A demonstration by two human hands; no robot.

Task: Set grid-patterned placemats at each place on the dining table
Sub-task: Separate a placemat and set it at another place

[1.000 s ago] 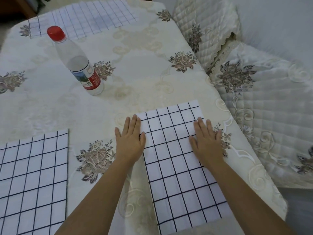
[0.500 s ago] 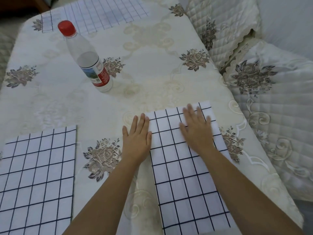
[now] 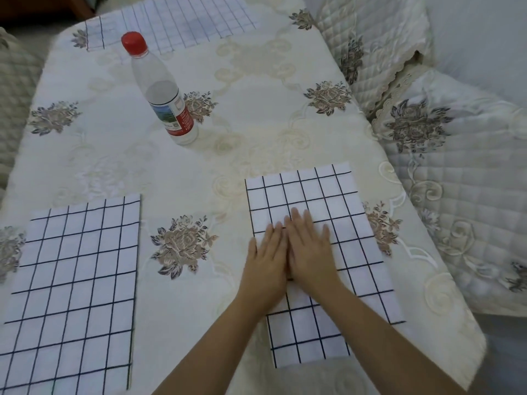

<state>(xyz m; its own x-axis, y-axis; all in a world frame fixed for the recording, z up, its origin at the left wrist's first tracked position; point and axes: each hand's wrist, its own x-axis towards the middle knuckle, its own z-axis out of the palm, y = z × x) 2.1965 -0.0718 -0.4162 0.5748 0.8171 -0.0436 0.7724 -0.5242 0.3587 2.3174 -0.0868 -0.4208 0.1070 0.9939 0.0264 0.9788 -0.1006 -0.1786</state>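
Observation:
A white placemat with a dark grid lies flat on the near right of the dining table. My left hand and my right hand rest palm down side by side on its middle, fingers spread, touching each other and holding nothing. A second grid placemat lies flat at the near left. A third, paler grid placemat lies at the far edge of the table.
A clear plastic water bottle with a red cap stands upright left of the table's centre. The table wears a cream floral cloth. Quilted floral chair covers press against the right edge, and another quilted cover sits at the left.
Both hands slid from the mat's left and right sides toward its middle and now touch. The view shifted, showing more of the table.

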